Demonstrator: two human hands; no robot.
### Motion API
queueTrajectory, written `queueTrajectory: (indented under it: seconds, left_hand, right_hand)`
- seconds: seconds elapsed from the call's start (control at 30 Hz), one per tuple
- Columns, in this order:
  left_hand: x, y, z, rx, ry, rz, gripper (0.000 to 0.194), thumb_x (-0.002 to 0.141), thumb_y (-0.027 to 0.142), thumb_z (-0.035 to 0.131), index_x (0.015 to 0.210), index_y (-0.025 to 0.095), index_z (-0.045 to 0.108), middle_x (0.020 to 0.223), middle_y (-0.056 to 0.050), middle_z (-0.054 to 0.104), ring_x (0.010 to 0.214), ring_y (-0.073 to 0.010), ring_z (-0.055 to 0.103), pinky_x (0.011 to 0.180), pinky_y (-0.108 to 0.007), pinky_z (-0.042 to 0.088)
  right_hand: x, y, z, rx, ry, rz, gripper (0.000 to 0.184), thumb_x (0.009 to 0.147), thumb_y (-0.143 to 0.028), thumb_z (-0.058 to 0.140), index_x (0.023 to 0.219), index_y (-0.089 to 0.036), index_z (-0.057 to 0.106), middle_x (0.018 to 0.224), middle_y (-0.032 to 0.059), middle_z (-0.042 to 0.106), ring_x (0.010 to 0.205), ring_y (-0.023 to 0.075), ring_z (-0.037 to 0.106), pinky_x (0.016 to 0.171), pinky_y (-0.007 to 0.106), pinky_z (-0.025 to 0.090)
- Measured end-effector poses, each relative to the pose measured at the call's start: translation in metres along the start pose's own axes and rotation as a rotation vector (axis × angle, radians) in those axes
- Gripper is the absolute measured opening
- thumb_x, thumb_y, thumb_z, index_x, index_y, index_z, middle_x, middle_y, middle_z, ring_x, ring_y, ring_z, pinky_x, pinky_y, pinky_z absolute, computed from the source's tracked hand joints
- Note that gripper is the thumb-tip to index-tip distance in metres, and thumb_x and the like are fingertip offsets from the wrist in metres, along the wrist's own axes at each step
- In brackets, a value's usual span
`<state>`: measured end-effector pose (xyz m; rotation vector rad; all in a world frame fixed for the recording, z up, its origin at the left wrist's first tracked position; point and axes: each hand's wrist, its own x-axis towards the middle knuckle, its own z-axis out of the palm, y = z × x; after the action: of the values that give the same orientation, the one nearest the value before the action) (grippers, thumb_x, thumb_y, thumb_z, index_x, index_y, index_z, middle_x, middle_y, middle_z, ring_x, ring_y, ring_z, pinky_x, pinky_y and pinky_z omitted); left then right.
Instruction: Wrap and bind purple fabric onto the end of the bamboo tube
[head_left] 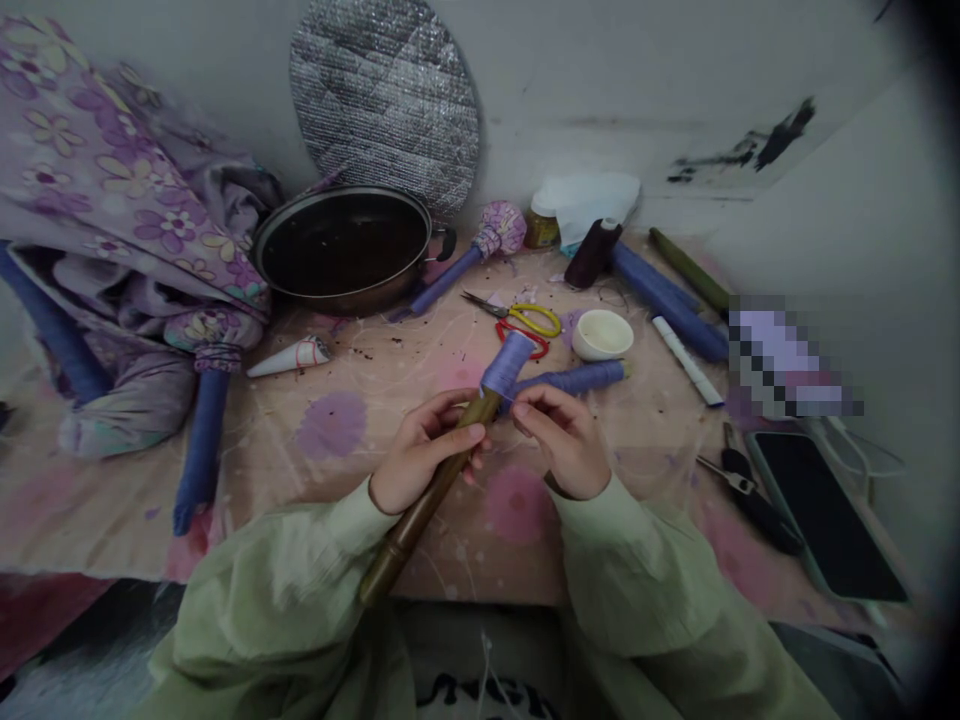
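A: Fingers first?

B: Left hand: fingers curled closed round a dark brown bamboo rod. Right hand: fingers bunched together just beside the rod's top end, any hold on it impossible to tell from this view.

A: And the rod's place?

B: Up off the desk, between both hands, slanting from over the desk down toward the lap.

A: How far along?

B: Top end covered, in a violet thread wrap. Long lower length bare, brown and glossy. Close behind the right hand, a second rod, blue-wrapped, covered almost to a pale tip.

A: Nearby?

B: Just beyond, yellow-handled scissors beside a small white cup. Further back, a dark thread spool and a long blue-wrapped rod. Left of those, a blue-wrapped stick with a flowered head, then a black pan against a quilted foil mat. Off to the right, a white marker, pliers and a black phone. Off to the left, a small paper cone and a heap of floral cloth.
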<state>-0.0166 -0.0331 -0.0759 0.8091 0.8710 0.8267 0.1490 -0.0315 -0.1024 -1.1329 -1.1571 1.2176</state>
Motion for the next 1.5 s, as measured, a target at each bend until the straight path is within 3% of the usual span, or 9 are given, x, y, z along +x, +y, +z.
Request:
queueTrajectory:
  seconds: [0.53, 0.7, 0.8, 0.93, 1.03, 1.37, 1.5]
  left_hand:
    - [0.004, -0.01, -0.002, -0.078, -0.196, 0.002, 0.03, 0.082, 0.029, 0.051, 0.107, 0.013, 0.048, 0.078, -0.005, 0.066, 0.041, -0.0081, 0.054, 0.035, -0.018, 0.039]
    - [0.007, -0.017, -0.002, 0.017, -0.154, -0.042, 0.03, 0.082, 0.03, 0.047, 0.109, 0.017, 0.046, 0.083, -0.004, 0.063, 0.044, -0.007, 0.052, 0.032, -0.016, 0.037]
    - [0.007, -0.02, -0.001, 0.043, -0.092, -0.016, 0.027, 0.081, 0.03, 0.047, 0.104, 0.018, 0.047, 0.075, 0.002, 0.056, 0.04, -0.0048, 0.046, 0.029, -0.014, 0.032]
    - [0.003, -0.017, 0.002, 0.068, -0.041, 0.009, 0.034, 0.073, 0.033, 0.063, 0.1, 0.017, 0.048, 0.062, 0.008, 0.045, 0.041, -0.0036, 0.043, 0.031, -0.012, 0.031]
    - [0.002, -0.014, 0.004, 0.093, -0.016, 0.02, 0.038, 0.068, 0.027, 0.07, 0.096, 0.017, 0.047, 0.06, 0.009, 0.046, 0.04, -0.0027, 0.043, 0.031, -0.012, 0.034]
    - [0.001, -0.006, 0.001, -0.102, -0.051, -0.027, 0.029, 0.072, 0.027, 0.065, 0.095, 0.016, 0.051, 0.058, 0.005, 0.051, 0.042, -0.0077, 0.05, 0.032, -0.017, 0.041]
    - [0.003, -0.005, 0.0, -0.123, -0.053, -0.035, 0.025, 0.071, 0.027, 0.065, 0.089, 0.012, 0.056, 0.072, 0.0, 0.058, 0.045, -0.0079, 0.053, 0.033, -0.018, 0.044]
  right_hand:
    - [0.0, -0.009, 0.005, 0.006, 0.001, 0.013, 0.018, 0.073, -0.033, 0.064, 0.063, -0.019, 0.058, 0.05, -0.0053, 0.046, 0.047, 0.0086, 0.039, 0.049, 0.026, 0.035]
    - [-0.004, -0.01, 0.007, -0.049, 0.009, -0.03, 0.018, 0.075, -0.03, 0.06, 0.061, -0.02, 0.054, 0.049, -0.0042, 0.051, 0.046, 0.0095, 0.044, 0.047, 0.024, 0.037]
    - [-0.005, -0.009, 0.009, -0.142, 0.048, -0.078, 0.016, 0.074, -0.026, 0.059, 0.061, -0.02, 0.054, 0.051, -0.0038, 0.052, 0.048, 0.0095, 0.045, 0.047, 0.023, 0.037]
    - [-0.004, -0.009, 0.009, -0.168, 0.083, -0.113, 0.012, 0.072, -0.024, 0.06, 0.062, -0.019, 0.056, 0.054, -0.0033, 0.053, 0.051, 0.0097, 0.045, 0.048, 0.023, 0.038]
    - [-0.002, -0.008, 0.008, -0.139, 0.068, -0.13, 0.009, 0.071, -0.023, 0.06, 0.064, -0.019, 0.057, 0.057, -0.0023, 0.056, 0.053, 0.0105, 0.049, 0.05, 0.023, 0.039]
    - [-0.001, -0.008, 0.004, -0.114, 0.087, -0.086, 0.007, 0.072, -0.023, 0.061, 0.067, -0.018, 0.061, 0.059, -0.0019, 0.058, 0.054, 0.0102, 0.049, 0.052, 0.024, 0.039]
    - [-0.001, -0.008, 0.003, -0.086, 0.091, -0.065, 0.007, 0.072, -0.024, 0.061, 0.068, -0.019, 0.062, 0.057, -0.0027, 0.056, 0.051, 0.0097, 0.046, 0.05, 0.024, 0.038]
